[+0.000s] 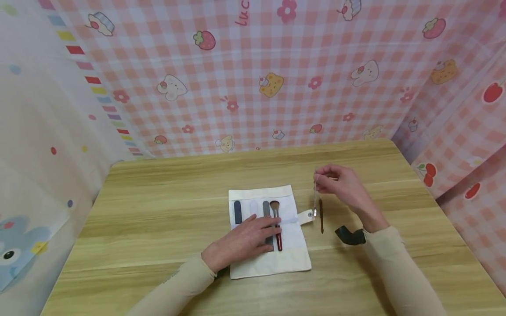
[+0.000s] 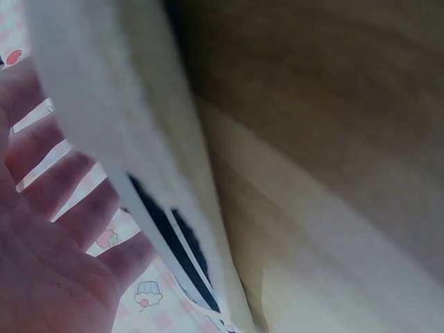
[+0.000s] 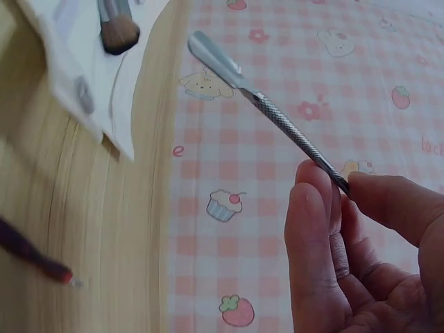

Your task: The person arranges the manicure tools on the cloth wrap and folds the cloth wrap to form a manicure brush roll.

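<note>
In the head view my right hand [image 1: 341,183] pinches a metal cuticle pusher [image 1: 315,199], its broad end hanging down near the pouch's snap tab [image 1: 306,217]. The right wrist view shows the cuticle pusher's [image 3: 291,132] knurled shaft between thumb and fingers. My left hand [image 1: 247,239], fingers spread, lies over an unfolded white fabric pouch [image 1: 292,259]. A makeup brush [image 1: 279,241] with a dark red handle and a grey nail file [image 1: 266,208] lie under or beside its fingers. Left of them a dark nail file [image 1: 237,212] sits in the pouch.
A slim dark brown stick-like tool [image 1: 321,217] lies on the wooden table [image 1: 166,210] just right of the pouch. A black curved piece [image 1: 349,235] sits by the right wrist. Patterned cloth [image 1: 245,87] hangs behind the table and at both sides.
</note>
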The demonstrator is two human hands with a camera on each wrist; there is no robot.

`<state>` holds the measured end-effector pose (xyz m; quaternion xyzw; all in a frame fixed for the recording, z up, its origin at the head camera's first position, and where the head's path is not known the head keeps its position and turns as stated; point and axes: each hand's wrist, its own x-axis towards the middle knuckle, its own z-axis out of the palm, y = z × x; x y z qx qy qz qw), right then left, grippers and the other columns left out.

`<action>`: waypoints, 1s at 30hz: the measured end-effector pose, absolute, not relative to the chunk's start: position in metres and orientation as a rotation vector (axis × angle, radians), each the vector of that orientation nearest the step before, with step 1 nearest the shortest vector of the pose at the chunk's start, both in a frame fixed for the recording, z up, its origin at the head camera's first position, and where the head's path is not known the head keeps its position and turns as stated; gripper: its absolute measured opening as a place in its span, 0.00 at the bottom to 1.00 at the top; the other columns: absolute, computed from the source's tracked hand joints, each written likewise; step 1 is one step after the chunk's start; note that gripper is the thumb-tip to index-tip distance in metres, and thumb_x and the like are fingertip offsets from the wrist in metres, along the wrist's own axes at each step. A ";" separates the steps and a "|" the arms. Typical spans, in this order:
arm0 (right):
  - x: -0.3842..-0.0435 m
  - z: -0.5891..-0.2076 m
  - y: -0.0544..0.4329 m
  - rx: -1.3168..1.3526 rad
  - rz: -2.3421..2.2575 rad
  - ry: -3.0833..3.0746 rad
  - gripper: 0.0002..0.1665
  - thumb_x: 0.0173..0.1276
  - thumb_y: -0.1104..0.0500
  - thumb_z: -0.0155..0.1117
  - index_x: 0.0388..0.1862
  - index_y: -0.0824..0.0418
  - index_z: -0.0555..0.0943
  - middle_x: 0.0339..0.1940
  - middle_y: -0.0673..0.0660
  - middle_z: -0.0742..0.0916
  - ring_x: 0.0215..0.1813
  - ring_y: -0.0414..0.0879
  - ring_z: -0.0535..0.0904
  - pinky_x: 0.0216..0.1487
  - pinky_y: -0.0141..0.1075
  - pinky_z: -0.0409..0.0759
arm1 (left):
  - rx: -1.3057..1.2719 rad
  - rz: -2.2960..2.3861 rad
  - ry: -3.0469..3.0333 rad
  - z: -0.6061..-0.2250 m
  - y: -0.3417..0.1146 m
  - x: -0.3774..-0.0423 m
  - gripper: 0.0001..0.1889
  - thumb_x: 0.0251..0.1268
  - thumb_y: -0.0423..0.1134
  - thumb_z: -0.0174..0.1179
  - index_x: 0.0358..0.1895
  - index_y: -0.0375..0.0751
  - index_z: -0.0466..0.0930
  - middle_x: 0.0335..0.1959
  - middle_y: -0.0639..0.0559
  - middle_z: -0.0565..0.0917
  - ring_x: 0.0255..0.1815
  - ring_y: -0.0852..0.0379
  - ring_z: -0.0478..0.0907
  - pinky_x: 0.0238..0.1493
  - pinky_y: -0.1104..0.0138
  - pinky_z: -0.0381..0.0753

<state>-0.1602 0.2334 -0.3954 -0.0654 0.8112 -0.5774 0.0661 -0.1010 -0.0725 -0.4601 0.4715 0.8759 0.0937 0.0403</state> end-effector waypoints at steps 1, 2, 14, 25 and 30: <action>-0.161 -0.395 0.232 -0.198 -1.750 2.441 0.21 0.78 0.57 0.63 0.56 0.76 0.77 0.47 0.69 0.85 0.41 0.43 0.86 0.46 0.34 0.87 | 1.449 0.285 2.684 -0.460 -0.072 -0.101 0.26 0.74 0.49 0.65 0.70 0.45 0.78 0.75 0.50 0.72 0.75 0.54 0.69 0.73 0.45 0.68; -0.162 -0.396 0.230 -0.198 -1.759 2.437 0.21 0.78 0.58 0.63 0.56 0.76 0.77 0.47 0.69 0.85 0.41 0.43 0.86 0.46 0.34 0.87 | 1.451 0.286 2.684 -0.460 -0.073 -0.101 0.26 0.74 0.49 0.65 0.70 0.45 0.78 0.75 0.50 0.72 0.75 0.54 0.69 0.73 0.45 0.68; -0.171 -0.400 0.207 -0.228 -1.802 2.377 0.22 0.79 0.56 0.63 0.57 0.76 0.77 0.50 0.72 0.84 0.43 0.49 0.86 0.47 0.36 0.87 | 1.436 0.250 2.682 -0.461 -0.071 -0.102 0.26 0.74 0.51 0.64 0.70 0.45 0.78 0.76 0.51 0.72 0.75 0.54 0.68 0.73 0.45 0.67; -0.182 -0.411 0.187 -0.238 -1.784 2.400 0.20 0.78 0.57 0.63 0.54 0.75 0.79 0.46 0.69 0.85 0.40 0.49 0.85 0.44 0.36 0.88 | 1.425 0.305 2.679 -0.462 -0.072 -0.102 0.26 0.74 0.49 0.65 0.70 0.45 0.78 0.76 0.51 0.72 0.75 0.54 0.69 0.74 0.45 0.66; -0.187 -0.418 0.181 -0.223 -1.775 2.387 0.19 0.79 0.58 0.62 0.54 0.76 0.79 0.44 0.68 0.85 0.39 0.47 0.85 0.44 0.38 0.88 | 1.421 0.311 2.674 -0.462 -0.072 -0.102 0.26 0.74 0.49 0.65 0.70 0.44 0.78 0.76 0.51 0.72 0.75 0.53 0.68 0.74 0.45 0.66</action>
